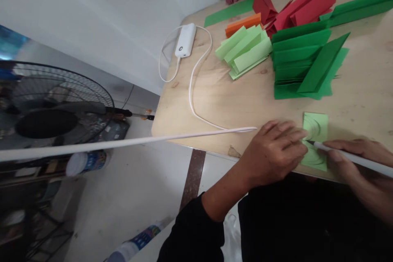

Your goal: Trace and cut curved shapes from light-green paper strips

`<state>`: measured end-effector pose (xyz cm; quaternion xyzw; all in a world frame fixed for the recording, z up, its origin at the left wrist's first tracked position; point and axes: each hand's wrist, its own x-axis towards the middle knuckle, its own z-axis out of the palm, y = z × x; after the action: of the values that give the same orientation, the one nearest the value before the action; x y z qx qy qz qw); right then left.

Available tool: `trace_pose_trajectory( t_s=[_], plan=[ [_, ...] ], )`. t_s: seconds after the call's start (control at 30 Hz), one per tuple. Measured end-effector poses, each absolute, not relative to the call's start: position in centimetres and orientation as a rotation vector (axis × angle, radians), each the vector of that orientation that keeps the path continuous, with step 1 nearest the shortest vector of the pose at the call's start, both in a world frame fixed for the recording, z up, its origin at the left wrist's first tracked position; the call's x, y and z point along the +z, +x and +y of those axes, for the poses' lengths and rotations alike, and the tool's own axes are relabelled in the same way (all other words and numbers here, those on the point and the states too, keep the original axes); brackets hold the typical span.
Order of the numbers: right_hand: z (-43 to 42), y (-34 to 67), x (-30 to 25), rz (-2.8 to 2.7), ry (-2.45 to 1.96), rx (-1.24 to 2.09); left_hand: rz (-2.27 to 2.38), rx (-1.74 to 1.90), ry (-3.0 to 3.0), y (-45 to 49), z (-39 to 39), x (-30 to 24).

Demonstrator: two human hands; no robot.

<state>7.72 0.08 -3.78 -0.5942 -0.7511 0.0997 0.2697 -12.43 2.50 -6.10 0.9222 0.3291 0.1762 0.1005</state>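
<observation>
A small light green paper strip (317, 159) lies at the table's near edge, with curved pencil-like lines drawn on it. My left hand (276, 149) rests at its left side, fingers bent and holding the paper's edge against the table; the fingertips are partly blurred. In my right hand (365, 163) is a white pen (356, 157) with a dark tip, gripped between thumb and fingers. The tip points left, over the middle of the paper near my left fingertips. I cannot tell whether it touches the paper.
Folded dark green (297, 57), light green (248, 49) and red papers (303, 6) lie farther back on the wooden table (221, 98). An orange folded paper (244, 24) is beside them. A white power bank (186, 40) trails a white cable (190, 86). A fan (49, 118) stands left.
</observation>
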Motion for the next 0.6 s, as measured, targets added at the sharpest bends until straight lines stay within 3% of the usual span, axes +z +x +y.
trace_pose_trajectory(
  t_s=[0.6],
  plan=[
    [-0.04,7.73,-3.48,-2.031,-1.585,0.200,0.969,0.608,2.703,-12.38,2.46,-6.22]
  ],
)
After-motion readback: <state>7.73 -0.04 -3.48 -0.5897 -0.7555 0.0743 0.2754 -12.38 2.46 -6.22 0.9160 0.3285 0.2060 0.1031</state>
